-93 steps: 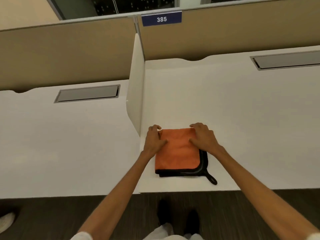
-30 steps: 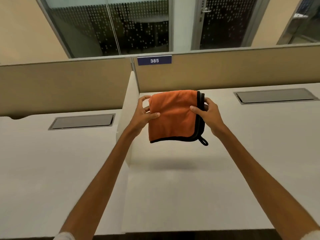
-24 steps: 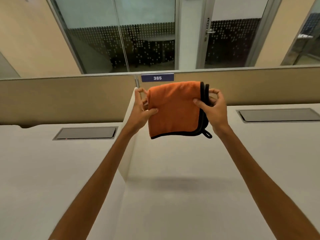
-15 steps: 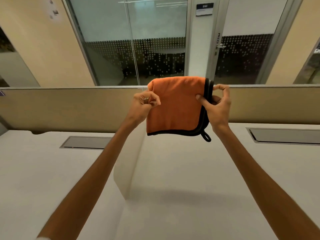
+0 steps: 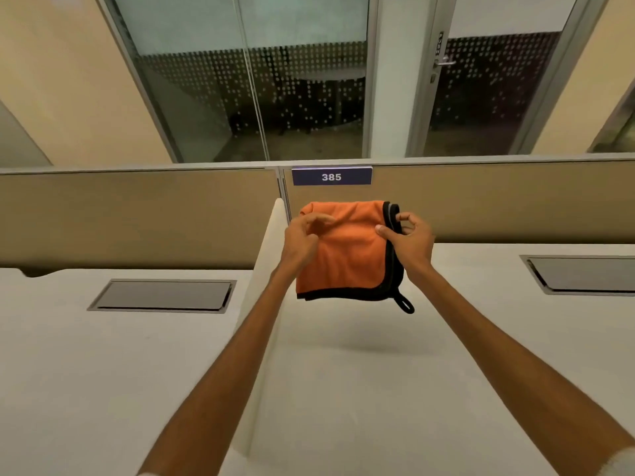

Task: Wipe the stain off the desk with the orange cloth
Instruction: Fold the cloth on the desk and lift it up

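The white desk [image 5: 378, 400] is being crossed by two bare forearms, and a soft shadow is being cast on it beneath the folded orange cloth [image 5: 347, 259], which is being held in the air above the desk. Its upper left corner is being gripped by the curled, blurred fingers of the left hand [image 5: 301, 245]. Its black-trimmed right edge is being pinched between the thumb and fingers of the right hand [image 5: 411, 244]. A black loop [image 5: 405, 304] is being left dangling below. Behind, a plate [image 5: 331, 176] numbered 385 is being carried by the tan partition [image 5: 498, 201].
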A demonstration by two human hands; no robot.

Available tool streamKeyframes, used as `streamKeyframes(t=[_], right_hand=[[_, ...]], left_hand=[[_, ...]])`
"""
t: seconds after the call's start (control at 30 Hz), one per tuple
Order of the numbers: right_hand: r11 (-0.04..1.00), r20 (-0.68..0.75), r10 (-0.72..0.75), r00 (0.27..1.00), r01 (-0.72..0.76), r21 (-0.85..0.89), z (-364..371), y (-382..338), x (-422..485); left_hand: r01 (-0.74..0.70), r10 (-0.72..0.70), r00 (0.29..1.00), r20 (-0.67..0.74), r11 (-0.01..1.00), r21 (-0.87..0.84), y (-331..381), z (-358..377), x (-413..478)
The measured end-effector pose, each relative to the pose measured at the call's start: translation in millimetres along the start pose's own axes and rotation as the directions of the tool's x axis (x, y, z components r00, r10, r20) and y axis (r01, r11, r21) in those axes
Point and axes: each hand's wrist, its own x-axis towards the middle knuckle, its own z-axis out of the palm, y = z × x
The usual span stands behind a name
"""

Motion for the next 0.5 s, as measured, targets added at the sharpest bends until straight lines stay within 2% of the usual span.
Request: streamKeyframes(t=[0.1, 0.4, 0.5], right_hand=[[0.993, 0.003, 0.084, 0.996, -0.084, -0.08, 20.8, 36.7, 17.6], [0.947, 0.013, 0.18, 0.984, -0.17, -0.272, 68.6, 117.8, 40.7], [0.923, 0.052, 0.212, 0.976, -0.182, -0.339, 77.3, 141.5, 42.3]], left_hand=[[0.06, -0.06, 0.998, -0.026, 0.998, -0.012, -31.3, 15.6, 15.0], [0.171, -0.171, 0.984, 0.052, 0.985, 0.002, -100.8, 54.7, 54.8], [0.183, -0.193, 0.975, 0.108, 0.979, 0.092, -126.1, 63.6, 65.8]])
